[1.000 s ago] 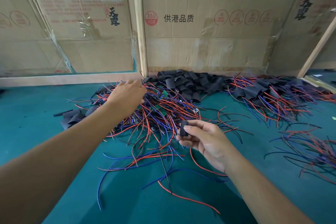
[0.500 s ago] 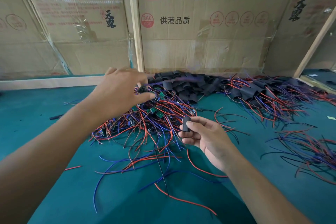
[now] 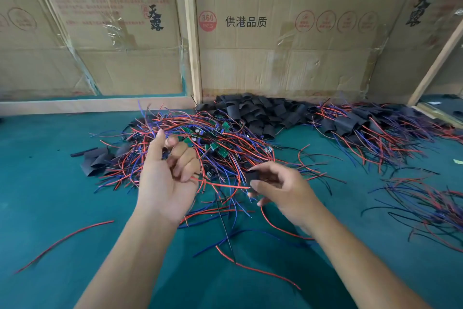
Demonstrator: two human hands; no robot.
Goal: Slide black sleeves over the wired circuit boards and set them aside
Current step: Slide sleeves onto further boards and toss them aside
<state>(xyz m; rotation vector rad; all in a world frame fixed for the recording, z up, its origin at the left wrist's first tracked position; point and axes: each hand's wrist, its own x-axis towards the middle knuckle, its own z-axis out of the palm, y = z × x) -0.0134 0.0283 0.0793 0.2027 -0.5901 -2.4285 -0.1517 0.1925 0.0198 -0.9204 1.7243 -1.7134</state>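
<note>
My left hand (image 3: 167,170) is turned palm up over the near edge of the pile of wired circuit boards (image 3: 213,143), fingers curled round a small board whose red wires (image 3: 220,184) trail to the right. The board itself is mostly hidden in the fingers. My right hand (image 3: 283,188) pinches a short black sleeve (image 3: 251,176) between thumb and fingers, just right of those wire ends. A heap of loose black sleeves (image 3: 258,113) lies at the back by the cardboard wall.
Sleeved boards with wires (image 3: 363,128) are heaped at the back right. A few flat sleeves (image 3: 96,158) lie at the left. Loose wires (image 3: 426,206) spread on the green mat (image 3: 50,196) to the right and near me. Cardboard walls (image 3: 275,58) close the back.
My left hand has pulled a wired board out of the pile, drawn back toward me and turned palm up. My right hand kept the sleeve and stayed near the middle.
</note>
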